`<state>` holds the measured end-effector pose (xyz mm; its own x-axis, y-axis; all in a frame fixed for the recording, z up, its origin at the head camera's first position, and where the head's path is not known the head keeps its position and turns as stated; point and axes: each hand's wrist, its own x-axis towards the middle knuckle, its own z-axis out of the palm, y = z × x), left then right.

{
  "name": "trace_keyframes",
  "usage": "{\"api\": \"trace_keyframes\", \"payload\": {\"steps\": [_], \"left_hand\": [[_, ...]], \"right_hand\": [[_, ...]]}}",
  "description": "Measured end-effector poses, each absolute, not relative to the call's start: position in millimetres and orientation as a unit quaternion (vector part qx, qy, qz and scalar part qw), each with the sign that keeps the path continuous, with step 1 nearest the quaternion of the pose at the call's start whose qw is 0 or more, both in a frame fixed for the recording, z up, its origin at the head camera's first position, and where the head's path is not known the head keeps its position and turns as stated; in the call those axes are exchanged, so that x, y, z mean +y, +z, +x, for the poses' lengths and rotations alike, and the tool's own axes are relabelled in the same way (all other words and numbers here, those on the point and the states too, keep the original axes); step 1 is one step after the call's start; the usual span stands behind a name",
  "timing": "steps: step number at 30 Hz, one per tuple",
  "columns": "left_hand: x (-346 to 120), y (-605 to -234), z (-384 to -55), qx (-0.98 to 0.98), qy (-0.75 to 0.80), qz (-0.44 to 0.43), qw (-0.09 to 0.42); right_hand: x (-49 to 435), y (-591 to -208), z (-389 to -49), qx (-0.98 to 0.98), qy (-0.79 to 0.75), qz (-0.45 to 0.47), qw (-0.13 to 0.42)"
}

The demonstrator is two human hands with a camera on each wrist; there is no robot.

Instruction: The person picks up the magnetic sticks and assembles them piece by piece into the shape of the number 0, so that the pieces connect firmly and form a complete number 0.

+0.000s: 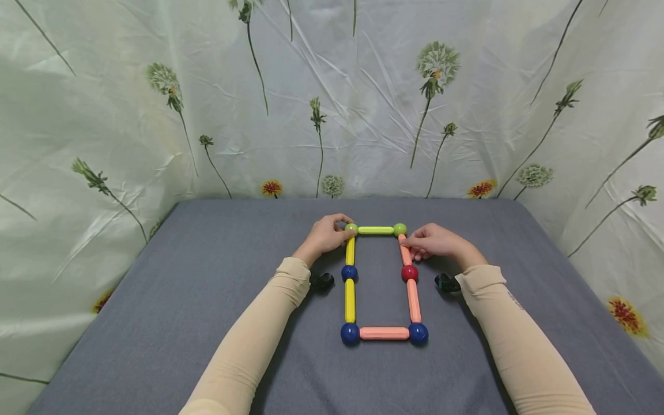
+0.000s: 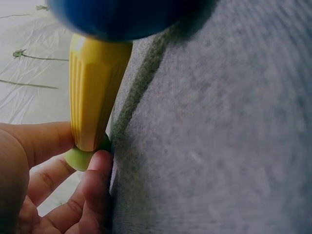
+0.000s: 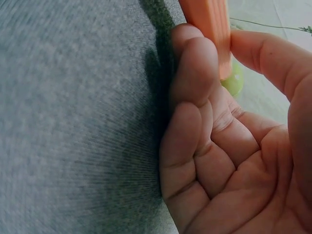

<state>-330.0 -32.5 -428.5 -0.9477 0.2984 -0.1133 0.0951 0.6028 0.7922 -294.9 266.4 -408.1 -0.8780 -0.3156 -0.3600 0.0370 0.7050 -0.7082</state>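
Rods and balls form an upright rectangle on the grey cloth. At its far left corner my left hand (image 1: 327, 235) pinches a green ball (image 1: 351, 229); in the left wrist view the thumb also lies against the end of the yellow rod (image 2: 95, 92). My right hand (image 1: 438, 241) pinches the upper pink rod (image 1: 405, 251) on the right side, just below the other green ball (image 1: 400, 229). A lime rod (image 1: 376, 230) joins the green balls. Mid-side sit a blue ball (image 1: 350, 272) and a red ball (image 1: 410, 272).
Nearer me are a yellow rod (image 1: 350, 301), a pink rod (image 1: 413, 301), and a pink rod (image 1: 384, 334) between two blue corner balls. Grey cloth (image 1: 233, 259) covers the surface, and a flower-print curtain (image 1: 363, 86) hangs behind it. Dark wrist cameras sit under both wrists.
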Motion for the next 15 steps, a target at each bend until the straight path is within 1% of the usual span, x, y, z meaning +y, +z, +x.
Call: {"api": "trace_keyframes", "payload": {"steps": [8,15], "left_hand": [[-32.9,-429.8,-330.4,0.886,0.434,0.111,0.12],[-33.9,-429.9,-329.0,0.887,0.434,0.112,0.115]], "right_hand": [[266.1,-407.0,-294.9,0.892,-0.371,-0.077,0.248],[266.4,-406.1,-293.6,0.895,-0.357,-0.093,0.25]]}}
